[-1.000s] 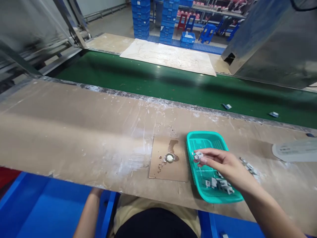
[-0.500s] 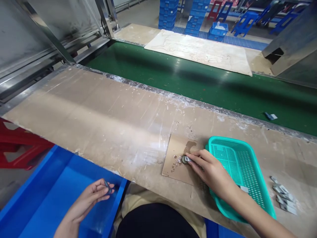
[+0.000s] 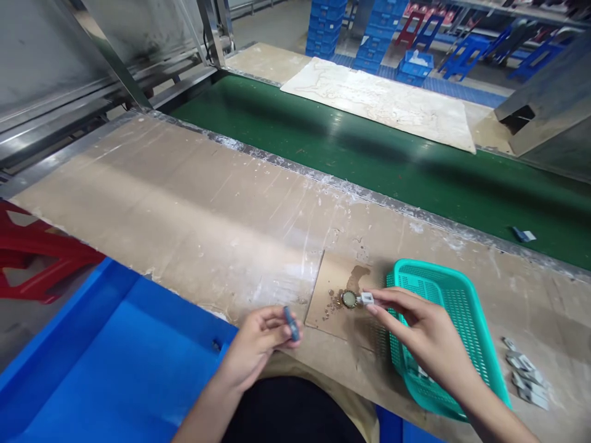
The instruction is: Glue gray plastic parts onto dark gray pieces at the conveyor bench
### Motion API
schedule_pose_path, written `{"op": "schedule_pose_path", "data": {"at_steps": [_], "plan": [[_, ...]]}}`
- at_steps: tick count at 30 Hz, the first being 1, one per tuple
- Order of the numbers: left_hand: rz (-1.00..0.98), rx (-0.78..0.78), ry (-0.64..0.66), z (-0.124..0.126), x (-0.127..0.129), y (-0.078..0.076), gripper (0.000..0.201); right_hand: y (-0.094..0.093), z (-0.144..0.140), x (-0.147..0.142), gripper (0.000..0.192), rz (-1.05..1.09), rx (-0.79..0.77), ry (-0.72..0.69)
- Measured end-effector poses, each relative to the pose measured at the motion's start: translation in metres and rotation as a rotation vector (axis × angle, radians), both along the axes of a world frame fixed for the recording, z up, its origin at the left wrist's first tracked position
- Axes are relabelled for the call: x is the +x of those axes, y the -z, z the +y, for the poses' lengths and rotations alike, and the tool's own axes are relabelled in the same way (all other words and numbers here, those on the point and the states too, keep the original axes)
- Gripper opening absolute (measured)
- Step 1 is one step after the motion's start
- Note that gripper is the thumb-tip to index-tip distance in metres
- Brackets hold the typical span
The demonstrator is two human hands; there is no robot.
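My right hand [image 3: 422, 335] pinches a small white block [image 3: 367, 299] just right of a small round cap [image 3: 348, 299] that sits on a brown cardboard square [image 3: 330, 320]. Wet spots stain the cardboard around the cap. My left hand [image 3: 258, 347] holds a small grey-blue piece [image 3: 290, 323] between thumb and fingers at the near edge of the worn bench [image 3: 207, 221]. A teal mesh basket [image 3: 455, 307] lies under my right wrist, with a few small parts inside.
A green conveyor belt [image 3: 369, 160] runs behind the bench, carrying one small part [image 3: 524, 235]. Several grey parts [image 3: 524, 374] lie on the bench right of the basket. A blue bin [image 3: 92, 369] sits below left, a red stool [image 3: 32, 264] beyond it.
My left hand rose from the blue bin to the bench edge with the grey-blue piece. My right hand drew the white block slightly right, off the cap.
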State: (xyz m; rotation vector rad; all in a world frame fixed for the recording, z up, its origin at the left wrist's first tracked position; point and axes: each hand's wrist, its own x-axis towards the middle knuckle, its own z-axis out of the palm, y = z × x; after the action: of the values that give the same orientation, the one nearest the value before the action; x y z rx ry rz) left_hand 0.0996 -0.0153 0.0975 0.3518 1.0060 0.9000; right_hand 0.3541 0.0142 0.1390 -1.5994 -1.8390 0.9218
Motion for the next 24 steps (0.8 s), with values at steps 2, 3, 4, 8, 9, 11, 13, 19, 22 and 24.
{"op": "schedule_pose_path", "data": {"at_steps": [2, 3, 4, 8, 9, 11, 13, 19, 22, 24], "plan": [[-0.033, 0.032, -0.030, 0.005, 0.027, -0.001, 0.030, -0.010, -0.005, -0.004, 0.025, 0.091, -0.088, 0.061], [-0.046, 0.044, -0.049, 0.007, 0.039, -0.002, 0.030, -0.015, -0.007, -0.006, 0.024, 0.131, -0.119, 0.079], [-0.059, 0.054, -0.064, 0.009, 0.049, -0.002, 0.031, -0.018, -0.009, -0.007, 0.023, 0.162, -0.138, 0.089], [-0.080, 0.079, -0.077, 0.010, 0.073, -0.007, 0.031, -0.023, -0.017, -0.010, 0.022, 0.194, -0.145, 0.094], [-0.080, 0.084, -0.074, 0.010, 0.076, -0.008, 0.031, -0.022, -0.018, -0.010, 0.023, 0.189, -0.144, 0.088], [-0.082, 0.099, -0.067, 0.010, 0.079, -0.011, 0.030, -0.021, -0.019, -0.010, 0.023, 0.176, -0.148, 0.067], [-0.092, 0.122, -0.071, 0.009, 0.079, -0.013, 0.029, -0.019, -0.019, -0.011, 0.025, 0.160, -0.149, 0.041], [-0.008, 0.158, -0.130, 0.007, 0.081, -0.013, 0.025, -0.017, -0.020, -0.014, 0.025, 0.057, -0.101, -0.052], [0.115, 0.223, -0.101, 0.014, 0.083, -0.010, 0.021, -0.016, -0.015, -0.015, 0.025, 0.007, -0.095, -0.075], [0.169, 0.277, -0.030, 0.021, 0.080, -0.008, 0.023, -0.012, 0.001, -0.010, 0.027, -0.038, -0.076, -0.050]]}}
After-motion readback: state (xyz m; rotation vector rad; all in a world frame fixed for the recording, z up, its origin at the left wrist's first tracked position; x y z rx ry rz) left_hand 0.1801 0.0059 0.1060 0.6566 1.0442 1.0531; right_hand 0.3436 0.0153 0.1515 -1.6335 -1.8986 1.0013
